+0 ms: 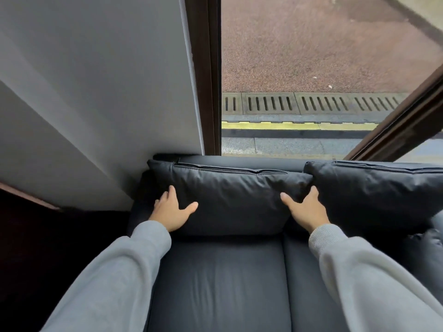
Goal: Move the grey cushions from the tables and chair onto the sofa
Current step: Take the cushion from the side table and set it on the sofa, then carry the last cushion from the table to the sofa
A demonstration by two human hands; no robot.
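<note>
A dark grey cushion (230,195) stands upright against the back of the dark sofa (215,279), at its left end. My left hand (171,210) presses on the cushion's left edge, fingers around the side. My right hand (305,208) holds its right edge, fingers tucked behind it. A second dark grey cushion (374,192) leans against the sofa back to the right, touching the first at the top corner. Both of my arms wear light grey sleeves.
A grey wall (96,92) rises behind the sofa's left end. A dark brown window frame (207,75) and glass stand behind the sofa back, with pavement and a drain grate outside. Dark floor lies to the sofa's left.
</note>
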